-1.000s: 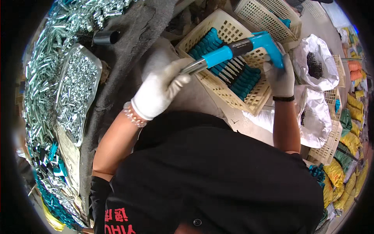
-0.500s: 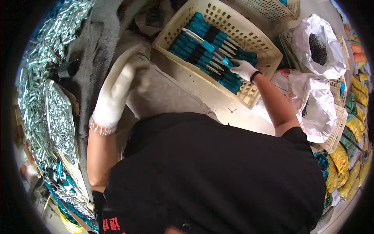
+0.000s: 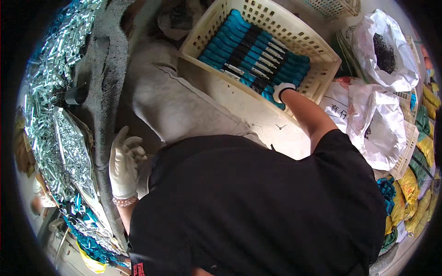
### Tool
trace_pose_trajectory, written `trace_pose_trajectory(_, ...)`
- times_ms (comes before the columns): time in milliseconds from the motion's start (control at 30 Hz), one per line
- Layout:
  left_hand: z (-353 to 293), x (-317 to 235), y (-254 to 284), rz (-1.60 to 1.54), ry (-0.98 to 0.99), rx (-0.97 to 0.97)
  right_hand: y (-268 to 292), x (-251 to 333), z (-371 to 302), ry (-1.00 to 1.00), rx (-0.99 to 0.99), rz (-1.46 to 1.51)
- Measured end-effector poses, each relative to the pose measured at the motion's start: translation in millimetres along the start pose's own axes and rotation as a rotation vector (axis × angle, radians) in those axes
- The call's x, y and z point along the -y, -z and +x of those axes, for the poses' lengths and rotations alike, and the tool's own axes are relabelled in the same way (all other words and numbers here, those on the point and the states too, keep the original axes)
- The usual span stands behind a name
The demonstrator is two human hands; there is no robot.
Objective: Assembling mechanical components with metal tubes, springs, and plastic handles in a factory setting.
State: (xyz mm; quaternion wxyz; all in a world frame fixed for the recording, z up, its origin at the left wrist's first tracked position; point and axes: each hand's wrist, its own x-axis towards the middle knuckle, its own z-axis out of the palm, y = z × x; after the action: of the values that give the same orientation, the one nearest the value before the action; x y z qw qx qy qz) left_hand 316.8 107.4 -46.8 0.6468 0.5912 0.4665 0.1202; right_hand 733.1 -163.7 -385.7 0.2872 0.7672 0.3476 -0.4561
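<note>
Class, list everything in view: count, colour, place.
crate: one, cream, upper centre
tools: many, teal, black, silver, in crate
other crates: at least two, cream, top right, right
sacks: many, white, yellow, green, right
metal parts: uncountable, silver, left
tray: one, pale, left
cylinder: one, black, left
cloth: one, grey, left
loose parts: uncountable, teal, lower left
bag: one, yellow, lower left
trousers: one pair, pale, centre
shirt: one, black, lower centre
left grip: one, white-gloved, left
right grip: one, white-gloved, at tools

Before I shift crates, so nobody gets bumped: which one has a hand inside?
The large cream crate with rows of teal tools: only it has the right hand inside.
</note>
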Motion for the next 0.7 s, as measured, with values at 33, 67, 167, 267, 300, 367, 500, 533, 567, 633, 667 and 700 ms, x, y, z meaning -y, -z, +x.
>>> trace_pose_trajectory(33, -3.6, 2.1, 0.8, -0.012, 0.013, -0.024, 12.3, 9.1, -9.2, -0.026, 0.005, -0.146)
trace_pose_trajectory(67, -6.5, 2.6, 2.1, -0.025, 0.024, -0.049, 19.3, 15.4, -14.9, -0.073, 0.007, -0.101)
trace_pose_trajectory(167, -20.6, 2.8, 14.3, -0.045, 0.003, -0.085, 33.4, 21.1, -15.3, -0.102, -0.025, -0.062)
trace_pose_trajectory(267, -43.8, 4.6, 33.7, 0.026, 0.01, -0.048, 35.1, 18.7, -3.5, -0.058, -0.327, 0.024)
trace_pose_trajectory(300, -51.4, 15.0, 43.2, -0.025, -0.016, -0.026, 71.3, 33.5, -40.0, 0.062, -0.381, 0.091)
trace_pose_trajectory(367, -59.5, 8.6, 54.2, 0.121, -0.04, 0.051, 106.9, 46.7, -68.0, 0.196, -0.768, 0.467)
trace_pose_trajectory(500, -94.4, 22.8, 75.6, 0.218, -0.212, 0.056, 230.0, 166.9, -269.6, 0.795, -1.351, 0.733)
trace_pose_trajectory(533, -103.8, 19.8, 80.2, 0.278, -0.312, 0.009, 249.6, 197.0, -314.8, 0.958, -1.367, 0.655)
trace_pose_trajectory(567, -113.1, 19.4, 85.2, 0.341, -0.406, -0.035, 264.2, 229.3, -353.3, 1.114, -1.374, 0.573)
trace_pose_trajectory(633, -128.4, 20.0, 95.2, 0.284, -0.469, -0.07, 293.8, 301.7, -397.8, 1.419, -1.251, 0.38)
trace_pose_trajectory(667, -134.6, 24.1, 103.6, 0.271, -0.466, -0.079, 309.0, 339.0, -406.3, 1.439, -1.197, 0.311)
trace_pose_trajectory(700, -143.9, 24.1, 110.6, 0.259, -0.46, -0.085, 330.8, 378.4, -400.5, 1.524, -1.271, 0.229)
